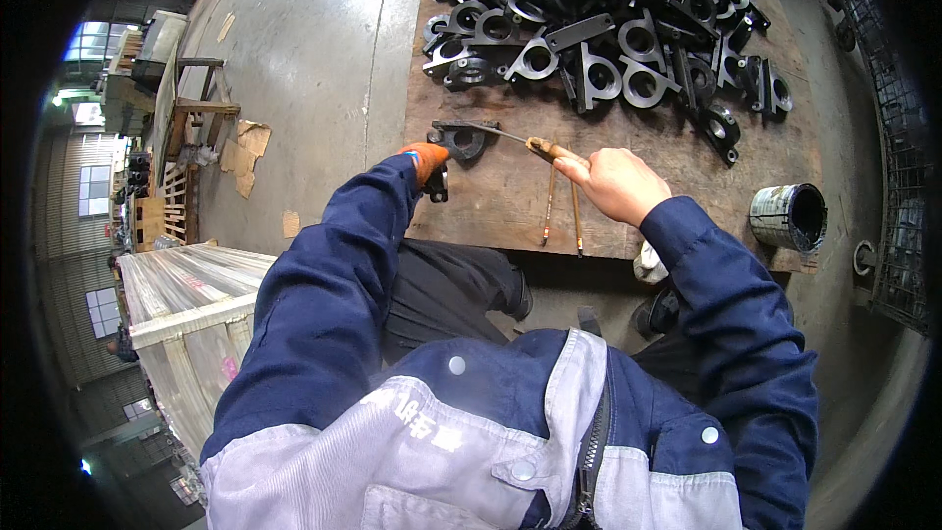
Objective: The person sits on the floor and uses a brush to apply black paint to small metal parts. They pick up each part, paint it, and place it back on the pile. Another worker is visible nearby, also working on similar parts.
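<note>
My left hand (425, 159), in an orange glove, grips a black metal bracket (469, 143) at the table's near left edge. In my bare right hand (623, 184) is a file (543, 147), held by its wooden handle. The file's thin metal blade reaches left to the bracket's upper edge and appears to touch it. Below the file lie two thin wooden-handled sticks, perhaps brushes (577, 221); their upper ends are partly hidden by my right hand and the handle. The left fingertips are mostly hidden behind the bracket.
Black metal brackets with round holes (599, 79) lie heaped across the far side of the wooden tabletop (510, 201). A paint-smeared can (785, 218) stands at the right near edge. Wire mesh (898, 186) rises at far right. A wrapped crate (186, 304) stands to the left.
</note>
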The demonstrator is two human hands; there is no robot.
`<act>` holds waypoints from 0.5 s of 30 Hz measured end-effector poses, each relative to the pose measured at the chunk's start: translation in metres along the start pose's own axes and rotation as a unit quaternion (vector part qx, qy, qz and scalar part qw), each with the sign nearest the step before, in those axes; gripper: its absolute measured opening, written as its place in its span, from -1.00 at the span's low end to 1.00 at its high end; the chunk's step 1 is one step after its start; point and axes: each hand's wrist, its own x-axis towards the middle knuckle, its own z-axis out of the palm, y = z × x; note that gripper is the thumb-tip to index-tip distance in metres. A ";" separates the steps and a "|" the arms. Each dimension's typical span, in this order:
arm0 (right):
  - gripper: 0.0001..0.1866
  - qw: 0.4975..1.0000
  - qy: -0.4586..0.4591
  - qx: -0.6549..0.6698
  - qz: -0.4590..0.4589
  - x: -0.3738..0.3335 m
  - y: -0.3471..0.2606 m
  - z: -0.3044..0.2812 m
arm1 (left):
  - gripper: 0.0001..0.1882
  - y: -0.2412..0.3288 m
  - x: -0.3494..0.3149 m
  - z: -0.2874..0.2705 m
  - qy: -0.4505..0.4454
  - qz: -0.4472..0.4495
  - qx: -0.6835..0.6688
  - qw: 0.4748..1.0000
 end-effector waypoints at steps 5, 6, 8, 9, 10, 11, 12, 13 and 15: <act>-0.20 1.000 0.007 0.013 0.021 -0.003 0.012 -0.002 | -0.52 0.013 0.006 0.030 -0.093 -0.006 0.103 0.990; -0.19 0.999 0.017 0.023 0.029 -0.005 0.014 -0.003 | -0.53 0.012 0.007 0.033 -0.113 -0.011 0.116 0.987; -0.18 0.999 0.017 0.023 0.031 -0.008 0.019 -0.007 | -0.54 0.012 0.008 0.037 -0.150 0.012 0.115 0.982; -0.17 0.999 0.016 0.023 0.034 -0.009 0.021 -0.009 | -0.53 0.013 0.008 0.039 -0.160 0.034 0.122 0.979; -0.18 0.999 0.011 0.027 0.037 -0.009 0.022 -0.010 | -0.53 0.016 0.006 0.042 -0.162 0.057 0.133 0.976; -0.18 0.998 0.020 0.039 0.045 -0.009 0.023 -0.012 | -0.52 0.020 0.005 0.045 -0.165 0.084 0.147 0.972; -0.18 0.997 0.029 0.052 0.053 -0.009 0.025 -0.013 | -0.50 0.026 0.003 0.048 -0.208 0.112 0.122 0.964; -0.18 0.995 0.038 0.064 0.060 -0.009 0.027 -0.013 | -0.50 0.032 0.001 0.051 -0.193 0.124 0.101 0.968; -0.18 0.997 0.029 0.052 0.054 -0.005 0.033 -0.017 | -0.50 0.049 -0.001 0.055 -0.155 0.154 0.058 0.974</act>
